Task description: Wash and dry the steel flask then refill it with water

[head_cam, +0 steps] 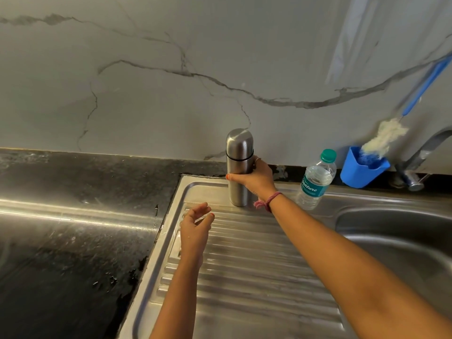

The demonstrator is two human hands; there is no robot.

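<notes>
The steel flask (239, 167) stands upright (cap on) at the far end of the ribbed drainboard (256, 265), the right hand (256, 178) wrapped round its middle. The left hand (195, 222) hovers nearer, fingers loose, holding nothing. A plastic water bottle (315, 181) stands just right.

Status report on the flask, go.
Right hand grips steel flask, upright on drainboard, cap on. Left hand open, holding nothing. Water bottle stands beside, apart.
</notes>
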